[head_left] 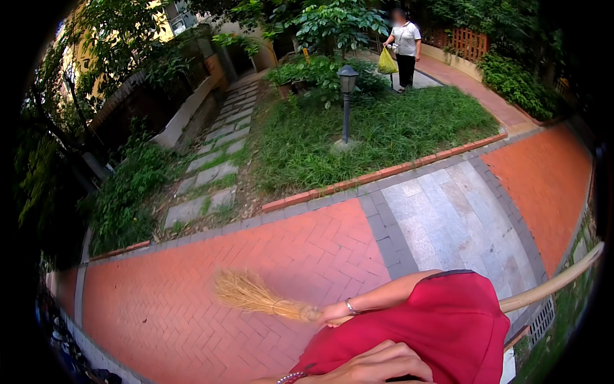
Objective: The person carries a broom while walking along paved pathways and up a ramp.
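My right hand (335, 313), a silver bracelet at its wrist, is closed round a straw broom (256, 297) just behind its bristles. The broom's yellow bristles fan out to the left above the brick paving. A pale wooden pole (553, 287) sticks out to the right from behind my red sleeve; the sleeve hides whether it joins the broom. My left hand (384, 363), with a beaded bracelet, lies in front of the red clothing at the lower edge. Its fingers are curled, and a small dark patch shows beneath them; what they hold, if anything, is hidden.
Red herringbone paving (192, 288) and grey slabs (464, 205) lie ahead. A low brick edging (384, 171) bounds grass with a lamp post (346, 105). Stepping stones (217, 173) lead away at left. A person (406, 48) holds a yellow bag (387, 62) beyond. A drain grate (542, 320) sits at right.
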